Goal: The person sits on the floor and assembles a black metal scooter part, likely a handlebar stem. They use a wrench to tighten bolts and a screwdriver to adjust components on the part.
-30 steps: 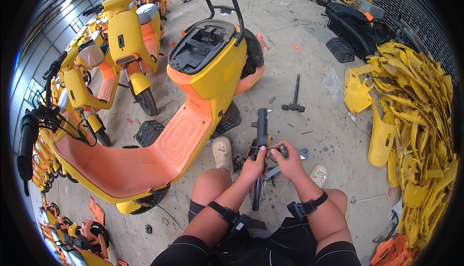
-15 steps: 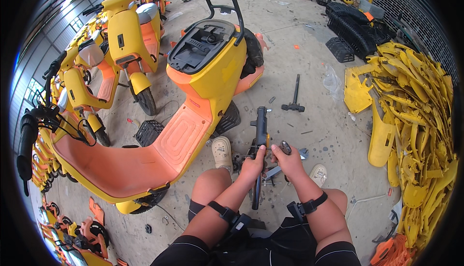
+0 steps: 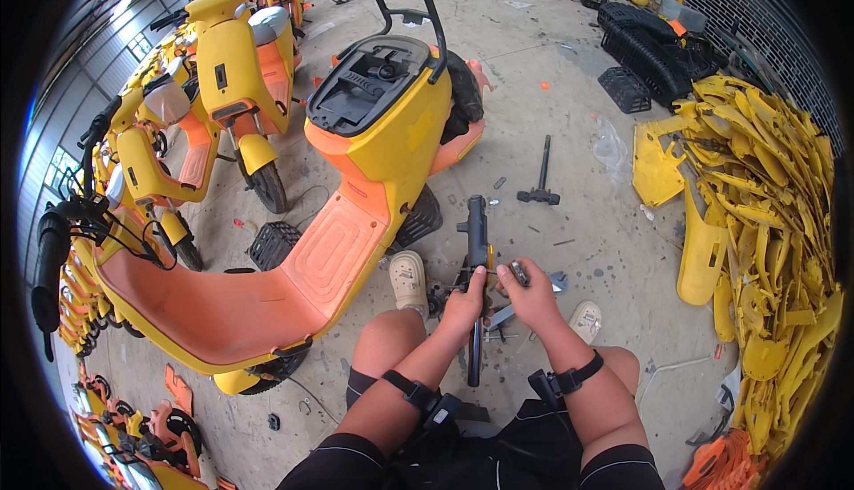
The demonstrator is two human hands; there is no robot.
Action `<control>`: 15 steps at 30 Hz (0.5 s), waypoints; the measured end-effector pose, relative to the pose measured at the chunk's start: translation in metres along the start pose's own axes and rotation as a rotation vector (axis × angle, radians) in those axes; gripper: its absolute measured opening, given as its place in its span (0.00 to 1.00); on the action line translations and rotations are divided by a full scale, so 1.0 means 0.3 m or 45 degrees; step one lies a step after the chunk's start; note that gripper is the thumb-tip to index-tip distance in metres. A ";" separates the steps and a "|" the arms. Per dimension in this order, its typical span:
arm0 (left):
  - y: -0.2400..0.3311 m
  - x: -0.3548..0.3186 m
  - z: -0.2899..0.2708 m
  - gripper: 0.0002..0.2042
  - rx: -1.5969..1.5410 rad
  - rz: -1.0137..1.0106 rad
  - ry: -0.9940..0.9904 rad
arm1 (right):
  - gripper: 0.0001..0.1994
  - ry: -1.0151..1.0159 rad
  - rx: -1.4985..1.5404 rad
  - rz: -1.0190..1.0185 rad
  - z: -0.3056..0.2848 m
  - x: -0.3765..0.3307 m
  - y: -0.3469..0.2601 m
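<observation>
Between my legs a long black metal tube (image 3: pixel 478 232) points away from me, thicker at its far end, with a small orange mark on its side. My left hand (image 3: pixel 463 306) is closed around its middle, thumb along the top. Close beside it on the right, my right hand (image 3: pixel 531 296) grips a small metal hand tool (image 3: pixel 520 274). A thin shaft runs from this tool toward the tube beside my left thumb; its tip and exact kind are hidden. Under my hands lie loose metal parts, partly covered, and a wrench-like tool (image 3: pixel 558 282) rests just right of them.
A yellow and orange scooter body (image 3: pixel 347 223) stands close on my left, with more yellow scooters (image 3: pixel 236 72) behind it. A black T-shaped stem (image 3: pixel 543 178) lies ahead on the floor. Yellow plastic panels (image 3: pixel 756 232) are heaped at right, near black baskets (image 3: pixel 625 89).
The tool in my right hand has turned, its handle now at a different angle. The black tube has tilted slightly to the left at its far end. Both hands keep their grip.
</observation>
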State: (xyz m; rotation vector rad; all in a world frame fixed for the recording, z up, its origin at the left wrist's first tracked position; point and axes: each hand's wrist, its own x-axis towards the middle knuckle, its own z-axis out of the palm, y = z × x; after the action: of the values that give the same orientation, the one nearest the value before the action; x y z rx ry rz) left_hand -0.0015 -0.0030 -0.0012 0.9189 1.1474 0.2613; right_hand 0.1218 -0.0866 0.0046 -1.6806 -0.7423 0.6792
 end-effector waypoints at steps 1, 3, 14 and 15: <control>-0.004 0.003 -0.002 0.31 -0.004 -0.014 0.015 | 0.17 -0.018 0.018 0.076 -0.002 -0.003 -0.031; -0.006 0.004 -0.003 0.30 0.002 -0.022 0.033 | 0.18 -0.054 0.035 0.185 -0.009 -0.008 -0.070; 0.000 -0.005 0.004 0.26 0.008 -0.007 0.028 | 0.10 0.015 -0.150 -0.176 -0.002 -0.009 -0.038; 0.002 -0.005 0.006 0.28 0.018 0.017 0.025 | 0.12 0.003 -0.049 -0.109 -0.004 -0.008 -0.034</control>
State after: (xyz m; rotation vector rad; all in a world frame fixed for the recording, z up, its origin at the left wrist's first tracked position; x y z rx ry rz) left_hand -0.0006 -0.0046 0.0004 0.9384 1.1628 0.2743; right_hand 0.1199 -0.0872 0.0150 -1.6743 -0.8260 0.6062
